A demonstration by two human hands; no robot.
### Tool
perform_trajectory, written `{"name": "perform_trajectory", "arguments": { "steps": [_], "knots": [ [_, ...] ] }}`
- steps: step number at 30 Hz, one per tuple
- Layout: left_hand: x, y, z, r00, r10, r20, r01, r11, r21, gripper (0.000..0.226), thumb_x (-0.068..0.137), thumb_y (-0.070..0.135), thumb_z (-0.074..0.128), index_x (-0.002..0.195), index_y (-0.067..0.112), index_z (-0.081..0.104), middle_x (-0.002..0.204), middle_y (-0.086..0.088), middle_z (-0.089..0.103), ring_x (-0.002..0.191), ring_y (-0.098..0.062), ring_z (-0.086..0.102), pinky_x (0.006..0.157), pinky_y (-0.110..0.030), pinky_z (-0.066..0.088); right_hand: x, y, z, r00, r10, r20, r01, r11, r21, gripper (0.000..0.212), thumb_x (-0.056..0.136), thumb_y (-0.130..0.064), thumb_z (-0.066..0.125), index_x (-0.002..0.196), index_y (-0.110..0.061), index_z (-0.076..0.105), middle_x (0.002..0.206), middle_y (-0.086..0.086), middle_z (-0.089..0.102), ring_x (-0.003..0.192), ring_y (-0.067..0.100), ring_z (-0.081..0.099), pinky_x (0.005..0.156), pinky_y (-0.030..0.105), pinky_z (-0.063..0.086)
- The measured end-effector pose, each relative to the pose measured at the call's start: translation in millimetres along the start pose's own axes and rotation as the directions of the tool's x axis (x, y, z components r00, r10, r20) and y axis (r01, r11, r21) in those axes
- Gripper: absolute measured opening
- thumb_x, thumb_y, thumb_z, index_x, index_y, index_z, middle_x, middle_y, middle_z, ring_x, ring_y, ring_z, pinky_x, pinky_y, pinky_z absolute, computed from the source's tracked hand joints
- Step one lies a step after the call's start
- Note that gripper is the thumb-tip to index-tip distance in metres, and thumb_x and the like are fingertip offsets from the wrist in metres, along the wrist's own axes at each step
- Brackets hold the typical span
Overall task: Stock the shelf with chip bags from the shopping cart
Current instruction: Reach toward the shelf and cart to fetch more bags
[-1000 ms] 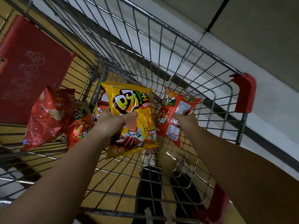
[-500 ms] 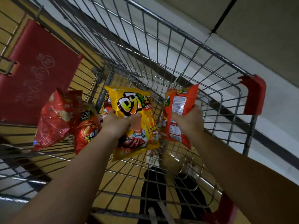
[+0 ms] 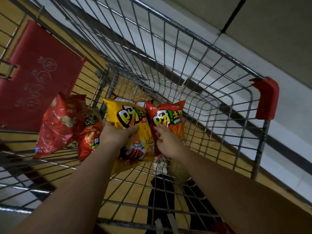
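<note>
Bags (image 3: pixel 130 132) upright, tops toward cart's front

A: What's new w/ the red chip bag (image 3: pixel 166 122)?
B: It's flipped. A sec ago its back label faced the camera; now the printed front shows, and it sits touching the yellow chip bag (image 3: pixel 130 132), no gap btwn them.
A: And the right hand (image 3: pixel 166 143)?
B: No longer wrapped round the bag's top edge. Fingers now lie on its front, lower down.
A: Left hand (image 3: pixel 116 135)?
B: It & the yellow bag sit a bit nearer the right one.
</note>
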State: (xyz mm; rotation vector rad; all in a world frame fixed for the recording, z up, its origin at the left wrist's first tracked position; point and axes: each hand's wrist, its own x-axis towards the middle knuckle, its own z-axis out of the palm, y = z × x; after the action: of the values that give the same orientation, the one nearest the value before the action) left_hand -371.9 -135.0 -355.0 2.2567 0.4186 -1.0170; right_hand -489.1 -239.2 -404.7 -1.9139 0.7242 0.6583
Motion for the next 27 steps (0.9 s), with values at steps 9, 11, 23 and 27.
{"name": "perform_trajectory", "arguments": {
  "steps": [9,11,23,27],
  "knots": [
    [-2,0,11,0.999,0.003,0.044,-0.004,1.0,0.008,0.069,0.077,0.031,0.078,0.132,0.011,0.042,0.126,-0.011,0.055,0.117,-0.034,0.052,0.086,-0.038,0.042,1,35,-32,0.787,0.385,-0.483,-0.198,0.898,0.394,0.034,0.093,-0.018,0.054,0.126,-0.01,0.051,0.106,0.004,0.062,0.082,0.015,0.053,0.068,0.025,0.039],
    [0,0,12,0.999,0.019,0.048,-0.019,1.0,0.007,0.07,0.076,0.031,0.078,0.132,0.011,0.042,0.123,-0.01,0.055,0.116,-0.033,0.053,0.086,-0.038,0.043,4,39,-38,0.855,0.415,-0.309,-0.169,0.788,0.592,0.03,0.088,-0.02,0.062,0.117,-0.014,0.053,0.094,-0.001,0.06,0.074,0.011,0.053,0.07,0.026,0.043],
    [11,-3,19,0.998,-0.01,0.058,0.009,1.0,0.017,0.068,0.072,0.035,0.081,0.127,0.014,0.047,0.125,-0.01,0.058,0.114,-0.033,0.056,0.1,-0.049,0.045,27,33,-17,0.931,0.356,0.084,-0.296,0.596,0.746,0.051,0.078,-0.027,0.073,0.124,-0.014,0.053,0.117,0.001,0.061,0.109,0.02,0.056,0.097,0.038,0.039],
    [12,-5,16,0.998,0.041,0.041,-0.043,0.998,0.04,0.069,0.072,0.032,0.082,0.128,0.014,0.047,0.123,-0.008,0.058,0.113,-0.032,0.056,0.095,-0.044,0.046,35,33,0,0.923,0.385,0.026,-0.237,0.511,0.826,0.063,0.069,-0.015,0.081,0.125,-0.012,0.053,0.115,0.008,0.065,0.1,0.025,0.063,0.079,0.037,0.05]
  ]
}}
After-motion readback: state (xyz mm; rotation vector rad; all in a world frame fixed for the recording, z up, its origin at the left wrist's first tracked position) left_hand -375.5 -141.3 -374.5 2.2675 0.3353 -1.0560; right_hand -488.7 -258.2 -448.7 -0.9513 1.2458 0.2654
